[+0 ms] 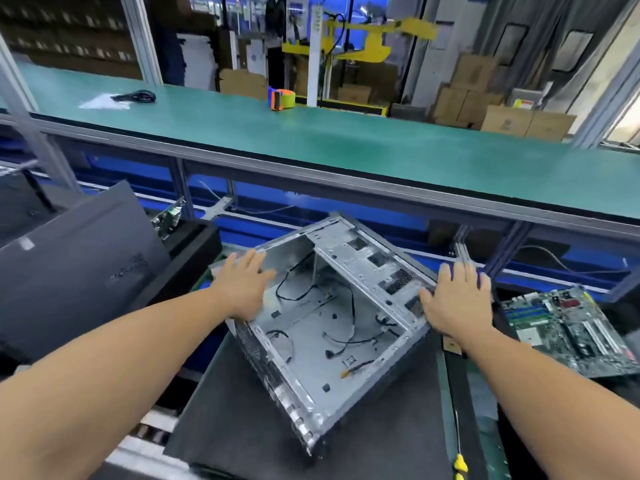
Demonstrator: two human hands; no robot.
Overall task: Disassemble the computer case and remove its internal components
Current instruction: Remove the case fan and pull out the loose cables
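Left hand (242, 284) and right hand (455, 299) laid flat, fingers straight, on case (332, 323) at frame centre; loose cables (346, 337) should be cleared before lifting.

Bare grey sheet-metal computer case (332, 327) on a matt dark mat (242, 420); smooth green worktop (346, 140).

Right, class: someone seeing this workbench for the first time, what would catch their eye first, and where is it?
The opened computer case sits centre frame on a dark mat, stripped to bare metal with loose black cables inside. The left hand and right hand press flat on its opposite sides. A removed motherboard lies to the right.
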